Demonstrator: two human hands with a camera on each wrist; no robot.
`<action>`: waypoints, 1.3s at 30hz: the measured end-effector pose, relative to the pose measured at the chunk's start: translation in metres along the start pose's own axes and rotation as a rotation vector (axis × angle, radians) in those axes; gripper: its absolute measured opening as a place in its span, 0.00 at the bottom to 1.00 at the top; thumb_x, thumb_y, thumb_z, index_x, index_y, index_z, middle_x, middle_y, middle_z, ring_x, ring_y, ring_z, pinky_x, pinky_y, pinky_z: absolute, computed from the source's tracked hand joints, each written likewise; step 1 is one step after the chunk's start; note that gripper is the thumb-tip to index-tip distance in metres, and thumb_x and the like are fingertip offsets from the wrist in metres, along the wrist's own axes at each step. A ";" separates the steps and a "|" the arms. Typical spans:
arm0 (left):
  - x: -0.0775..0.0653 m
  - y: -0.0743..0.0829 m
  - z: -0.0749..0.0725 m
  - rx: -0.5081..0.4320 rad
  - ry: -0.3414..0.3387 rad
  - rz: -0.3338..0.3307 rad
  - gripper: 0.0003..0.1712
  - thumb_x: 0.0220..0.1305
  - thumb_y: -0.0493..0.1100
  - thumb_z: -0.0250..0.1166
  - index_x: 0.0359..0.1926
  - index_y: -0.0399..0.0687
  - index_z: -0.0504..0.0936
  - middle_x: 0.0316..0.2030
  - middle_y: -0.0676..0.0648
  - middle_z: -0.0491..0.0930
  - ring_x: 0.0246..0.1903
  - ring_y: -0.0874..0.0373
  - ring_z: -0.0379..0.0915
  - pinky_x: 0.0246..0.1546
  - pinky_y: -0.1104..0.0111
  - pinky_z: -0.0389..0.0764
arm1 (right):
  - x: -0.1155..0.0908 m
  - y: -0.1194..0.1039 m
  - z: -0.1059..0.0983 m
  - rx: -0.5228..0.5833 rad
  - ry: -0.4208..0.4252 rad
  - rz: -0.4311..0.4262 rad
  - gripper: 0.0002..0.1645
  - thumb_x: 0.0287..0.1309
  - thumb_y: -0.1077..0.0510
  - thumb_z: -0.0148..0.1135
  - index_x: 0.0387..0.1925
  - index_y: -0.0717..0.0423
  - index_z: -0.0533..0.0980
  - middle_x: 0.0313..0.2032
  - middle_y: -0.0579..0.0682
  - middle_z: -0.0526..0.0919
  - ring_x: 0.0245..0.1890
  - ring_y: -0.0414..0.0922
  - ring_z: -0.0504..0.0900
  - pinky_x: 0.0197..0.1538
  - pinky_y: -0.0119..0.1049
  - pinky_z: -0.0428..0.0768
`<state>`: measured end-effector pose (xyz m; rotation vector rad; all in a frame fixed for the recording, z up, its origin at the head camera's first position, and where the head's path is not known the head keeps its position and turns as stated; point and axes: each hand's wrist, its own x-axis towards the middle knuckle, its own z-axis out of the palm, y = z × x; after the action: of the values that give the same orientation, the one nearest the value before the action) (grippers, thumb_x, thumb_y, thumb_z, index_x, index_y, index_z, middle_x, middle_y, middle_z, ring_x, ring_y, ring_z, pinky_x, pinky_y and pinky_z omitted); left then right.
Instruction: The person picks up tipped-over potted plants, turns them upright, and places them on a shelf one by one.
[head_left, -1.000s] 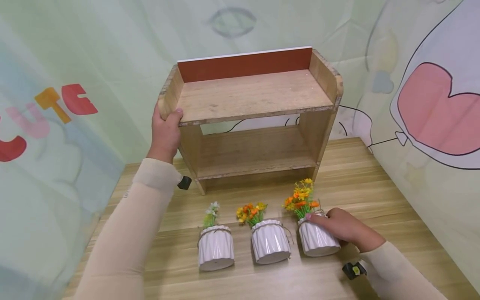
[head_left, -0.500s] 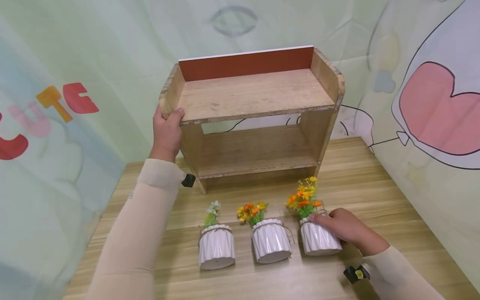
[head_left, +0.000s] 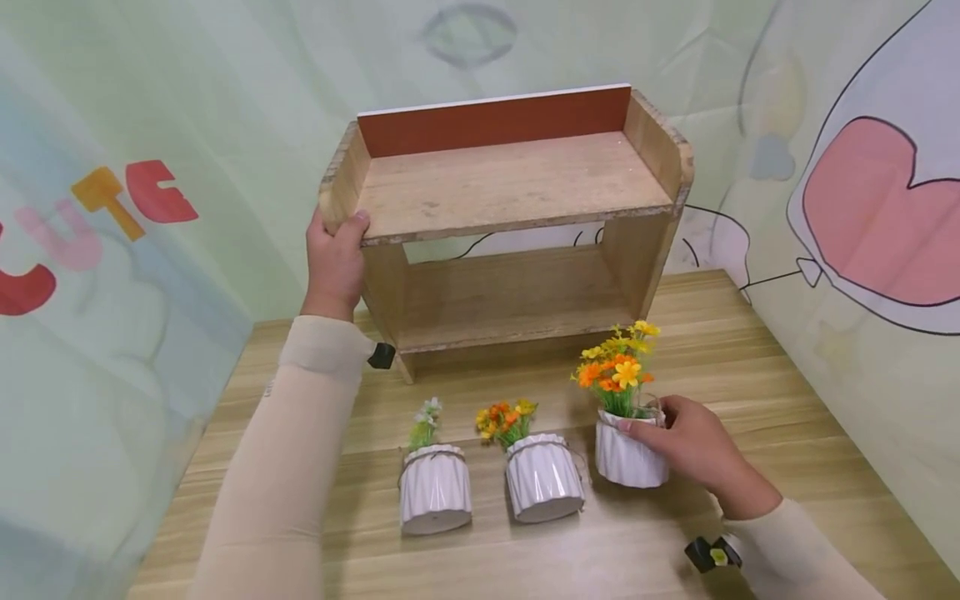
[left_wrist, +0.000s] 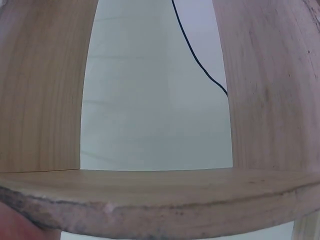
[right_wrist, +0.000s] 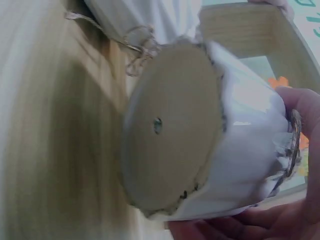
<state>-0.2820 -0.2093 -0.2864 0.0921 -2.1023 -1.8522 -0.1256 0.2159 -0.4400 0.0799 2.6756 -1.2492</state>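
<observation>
My right hand (head_left: 697, 442) grips a white ribbed flowerpot (head_left: 630, 457) with orange and yellow flowers, thumb on the near side by the twine at its rim. In the right wrist view, the pot's tan underside (right_wrist: 175, 155) with a small hole faces the camera, raised off the table. My left hand (head_left: 335, 265) holds the left side panel of a two-tier wooden shelf (head_left: 517, 179), thumb over the upper board's front corner. The left wrist view looks between the shelf's boards, with a worn side-panel edge (left_wrist: 160, 220) in front.
Two more white pots lie tipped on the wood-grain table (head_left: 540, 571): a middle pot (head_left: 545, 483) with orange and yellow flowers, and a left pot (head_left: 435, 492) with small white ones. Printed fabric (head_left: 225, 75) hangs behind and beside the table.
The right hand has lifted its flowerpot off the table and tilted it more upright, flowers rising toward the shelf. The left hand keeps its hold on the shelf.
</observation>
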 end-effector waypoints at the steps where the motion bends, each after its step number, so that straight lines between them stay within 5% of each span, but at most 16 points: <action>1: 0.000 0.000 0.000 0.000 0.001 -0.003 0.38 0.76 0.56 0.56 0.82 0.61 0.59 0.78 0.48 0.62 0.73 0.54 0.61 0.78 0.56 0.59 | 0.000 0.000 0.001 0.001 0.015 -0.006 0.44 0.60 0.38 0.74 0.57 0.74 0.77 0.41 0.60 0.86 0.36 0.49 0.81 0.34 0.39 0.81; 9: 0.003 -0.002 0.004 -0.057 0.022 0.016 0.37 0.75 0.53 0.58 0.81 0.59 0.62 0.78 0.47 0.63 0.73 0.54 0.61 0.78 0.59 0.59 | -0.004 0.000 0.011 0.026 0.115 -0.045 0.53 0.55 0.37 0.79 0.67 0.70 0.70 0.58 0.70 0.81 0.54 0.62 0.82 0.49 0.50 0.86; 15: 0.005 -0.005 0.006 -0.094 0.038 0.034 0.36 0.74 0.50 0.59 0.80 0.57 0.65 0.76 0.47 0.66 0.72 0.54 0.63 0.77 0.61 0.61 | -0.004 0.003 0.017 0.083 0.144 -0.066 0.58 0.54 0.41 0.81 0.72 0.70 0.65 0.67 0.72 0.74 0.64 0.67 0.77 0.62 0.59 0.80; 39: 0.006 -0.006 0.006 -0.150 0.063 0.085 0.33 0.73 0.46 0.60 0.77 0.52 0.68 0.73 0.45 0.70 0.70 0.55 0.67 0.74 0.67 0.64 | -0.002 0.022 0.044 0.102 0.201 -0.136 0.51 0.51 0.50 0.84 0.66 0.68 0.65 0.66 0.71 0.74 0.67 0.69 0.74 0.67 0.62 0.74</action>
<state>-0.2908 -0.2063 -0.2917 0.0239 -1.8895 -1.9234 -0.1149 0.1968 -0.4839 0.0396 2.8262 -1.4930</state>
